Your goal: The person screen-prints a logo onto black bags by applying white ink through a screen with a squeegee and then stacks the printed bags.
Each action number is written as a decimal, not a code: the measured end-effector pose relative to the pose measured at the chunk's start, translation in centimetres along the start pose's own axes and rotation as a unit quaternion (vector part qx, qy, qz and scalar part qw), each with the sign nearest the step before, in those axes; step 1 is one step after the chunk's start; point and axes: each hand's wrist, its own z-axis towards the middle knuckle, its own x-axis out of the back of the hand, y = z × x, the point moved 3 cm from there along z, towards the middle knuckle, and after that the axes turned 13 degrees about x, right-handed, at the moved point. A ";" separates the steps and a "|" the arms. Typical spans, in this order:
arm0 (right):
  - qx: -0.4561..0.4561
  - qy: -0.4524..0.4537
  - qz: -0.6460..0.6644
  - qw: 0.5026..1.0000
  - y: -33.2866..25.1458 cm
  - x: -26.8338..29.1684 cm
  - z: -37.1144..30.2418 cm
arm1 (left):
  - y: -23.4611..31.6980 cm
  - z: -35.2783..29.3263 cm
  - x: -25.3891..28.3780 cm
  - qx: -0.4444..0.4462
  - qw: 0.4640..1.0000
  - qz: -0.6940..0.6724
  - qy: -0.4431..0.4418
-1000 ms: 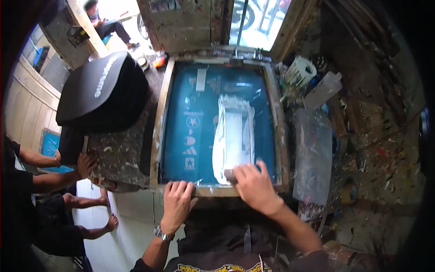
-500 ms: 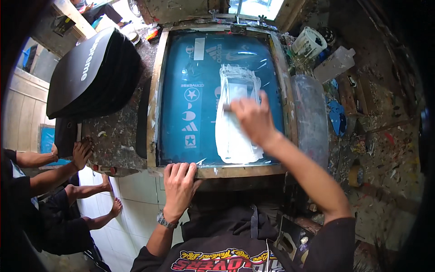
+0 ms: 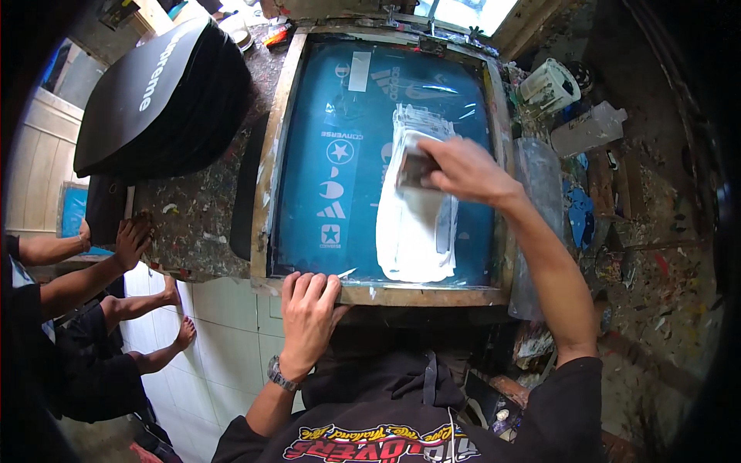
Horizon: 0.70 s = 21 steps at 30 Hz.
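Observation:
A printing screen with a blue-green mesh lies before me in a wooden frame. White ink covers a long streaky patch on its right half. My right hand is closed around a small dark squeegee, which stands tilted over the upper part of the ink. Its lower edge is blurred, so I cannot tell exactly where it touches. At the frame's near edge, my left hand is closed over the wood, fingers on top. Pale logo shapes show in the mesh to the left of the ink.
A stack of black rounded sheets stands on the stained table at the left. Another person's hand rests on that table's edge. To the right are a paint-smeared white bucket, a translucent container and a blue rag.
My right hand has moved a little right and away from me, and more of the squeegee shows. The whole view has shifted slightly. My left hand stays on the frame.

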 end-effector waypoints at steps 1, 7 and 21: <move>-0.004 0.029 -0.057 0.998 0.4 0.7 0.7 | -0.1 0.0 -0.1 0.006 1.000 0.000 -0.008; 0.006 0.152 -0.098 0.983 6.0 1.1 3.4 | 0.0 0.0 0.0 0.031 0.999 0.001 -0.033; -0.062 -0.031 0.027 0.997 -5.1 -2.0 -3.8 | 0.4 0.3 0.4 0.021 0.997 0.046 -0.066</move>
